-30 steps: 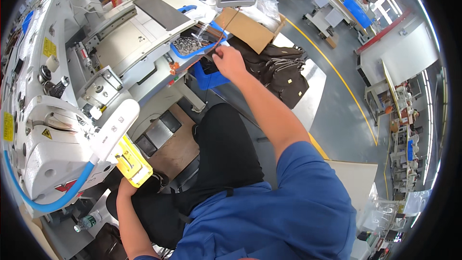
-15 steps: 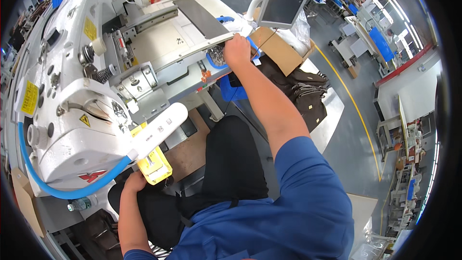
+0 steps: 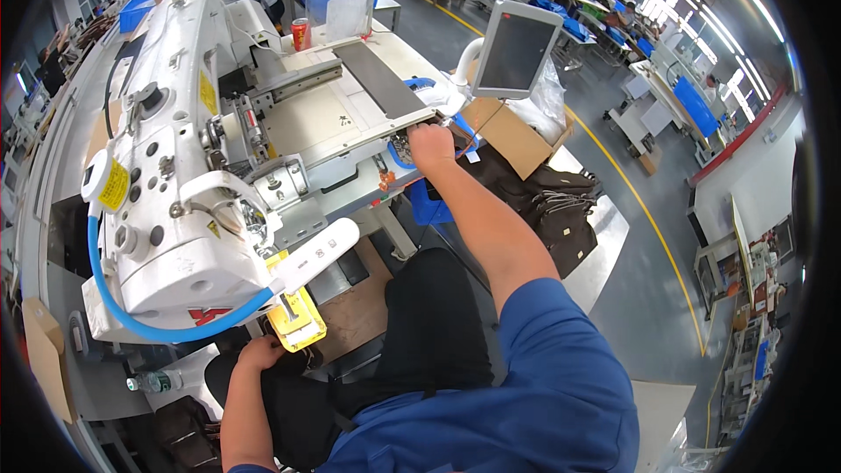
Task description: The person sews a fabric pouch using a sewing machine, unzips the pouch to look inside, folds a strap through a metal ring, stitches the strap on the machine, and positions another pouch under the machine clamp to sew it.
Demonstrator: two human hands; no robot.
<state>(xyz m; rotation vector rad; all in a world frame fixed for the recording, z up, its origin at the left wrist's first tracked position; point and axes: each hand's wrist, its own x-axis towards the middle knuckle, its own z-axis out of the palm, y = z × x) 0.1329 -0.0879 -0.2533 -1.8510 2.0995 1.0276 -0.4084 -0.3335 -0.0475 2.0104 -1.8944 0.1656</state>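
We have our right hand curled at the tray, box to its right; guard just up-right of our left hand, yellow label up-left; either's hold we cannot tell.

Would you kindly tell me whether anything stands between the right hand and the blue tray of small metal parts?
Nothing visible does: the right hand is at the blue tray, covering part of it; contact is hidden.

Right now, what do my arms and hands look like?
You wear a blue shirt with short sleeves, leaving both forearms bare. I see no glove, watch or marking on your left hand or right hand, though both are partly hidden.
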